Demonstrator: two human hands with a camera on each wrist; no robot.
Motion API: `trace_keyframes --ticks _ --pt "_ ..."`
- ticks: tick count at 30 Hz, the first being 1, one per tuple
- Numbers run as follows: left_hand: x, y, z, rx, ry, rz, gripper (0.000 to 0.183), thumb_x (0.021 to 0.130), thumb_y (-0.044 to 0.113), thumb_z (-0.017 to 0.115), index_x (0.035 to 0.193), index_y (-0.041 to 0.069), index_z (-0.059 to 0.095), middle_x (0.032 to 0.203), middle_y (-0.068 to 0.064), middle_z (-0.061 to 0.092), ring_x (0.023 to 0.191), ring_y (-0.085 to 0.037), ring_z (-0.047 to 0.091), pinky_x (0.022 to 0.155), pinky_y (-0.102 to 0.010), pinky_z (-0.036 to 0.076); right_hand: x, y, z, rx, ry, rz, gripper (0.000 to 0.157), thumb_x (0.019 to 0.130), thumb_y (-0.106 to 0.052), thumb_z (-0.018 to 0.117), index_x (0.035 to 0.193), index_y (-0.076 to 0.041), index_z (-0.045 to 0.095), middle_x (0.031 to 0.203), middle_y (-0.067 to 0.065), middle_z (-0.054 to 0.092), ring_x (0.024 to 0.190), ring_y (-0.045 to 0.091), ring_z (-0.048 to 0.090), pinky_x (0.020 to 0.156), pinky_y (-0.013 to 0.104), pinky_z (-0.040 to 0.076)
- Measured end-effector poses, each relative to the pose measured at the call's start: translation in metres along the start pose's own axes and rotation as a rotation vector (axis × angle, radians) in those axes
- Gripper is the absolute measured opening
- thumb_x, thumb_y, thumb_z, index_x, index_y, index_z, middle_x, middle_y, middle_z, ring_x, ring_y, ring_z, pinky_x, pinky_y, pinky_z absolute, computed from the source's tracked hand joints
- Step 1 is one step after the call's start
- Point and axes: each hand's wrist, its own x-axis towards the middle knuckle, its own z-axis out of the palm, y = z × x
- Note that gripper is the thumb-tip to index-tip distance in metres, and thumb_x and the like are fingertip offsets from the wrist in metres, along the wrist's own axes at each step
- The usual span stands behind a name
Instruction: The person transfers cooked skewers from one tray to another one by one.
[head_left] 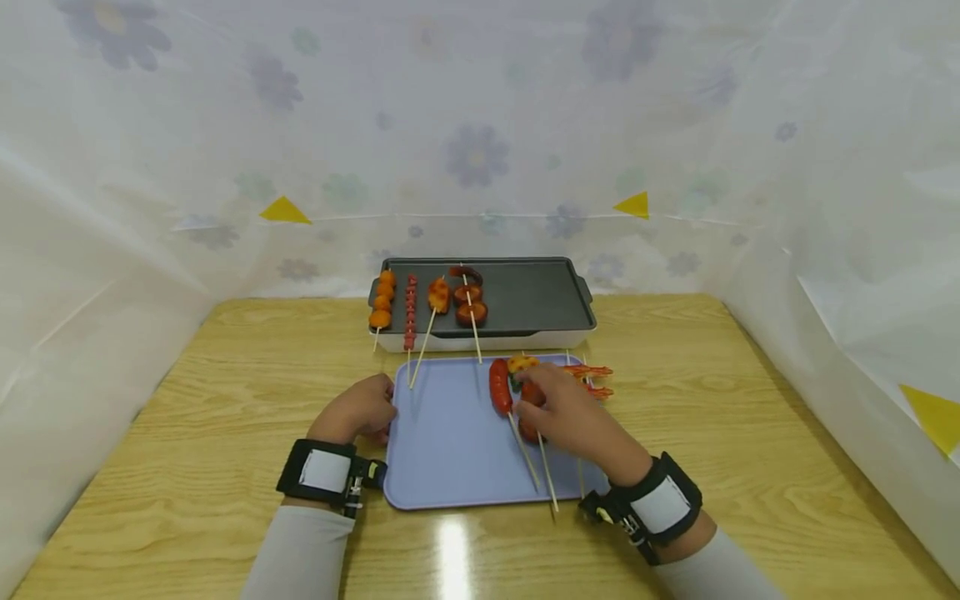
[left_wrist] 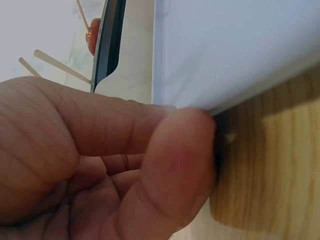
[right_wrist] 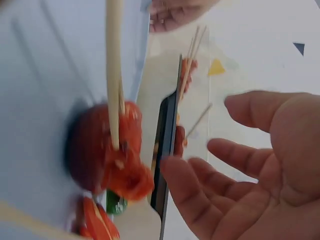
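My left hand [head_left: 363, 408] is at the left edge of a lavender tray [head_left: 442, 433]; in the left wrist view its thumb and forefinger pinch the rim. Over the tray's right side hovers my right hand [head_left: 573, 408], fingers apart and loosely bent. Near it lie a red sausage skewer [head_left: 500, 387] and a skewer with dark red round pieces [head_left: 528, 429], partly hidden by that hand. A yellow piece [head_left: 522, 362] shows behind the fingers. In the right wrist view the fingers stand apart from the glossy red skewered food [right_wrist: 127, 172], with nothing between them.
Behind the tray stands a dark griddle [head_left: 532, 292]. On its left half lie skewers of orange balls [head_left: 382, 302], pink pieces [head_left: 410, 312], a browned piece [head_left: 438, 296] and round brown slices [head_left: 471, 314]. Red spiky food [head_left: 597, 392] overhangs the tray's right edge.
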Motion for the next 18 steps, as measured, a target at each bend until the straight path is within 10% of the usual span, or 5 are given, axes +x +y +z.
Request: trace_keyframes --ticks 8,18 --pt "0.001 -0.001 -0.001 0.013 0.001 0.003 0.023 0.084 -0.006 0.052 0.107 -0.006 0.052 0.083 -0.015 0.057 0.058 -0.021 0.06 0.052 -0.028 0.052 0.0 0.033 -0.035 0.044 0.158 0.077 0.045 0.098 -0.018 0.061 0.137 0.001 0.051 0.134 0.021 0.049 0.119 0.041 0.052 0.091 0.054 0.049" --pt "0.001 -0.001 -0.001 -0.003 -0.007 0.003 0.026 0.084 -0.006 0.052 0.11 -0.007 0.052 0.083 -0.015 0.057 0.059 -0.021 0.06 0.053 -0.029 0.053 -0.009 0.082 -0.07 -0.013 0.045 0.388 0.055 0.103 -0.032 0.049 0.14 0.008 0.043 0.128 0.03 0.053 0.11 0.043 0.056 0.081 0.051 0.05"
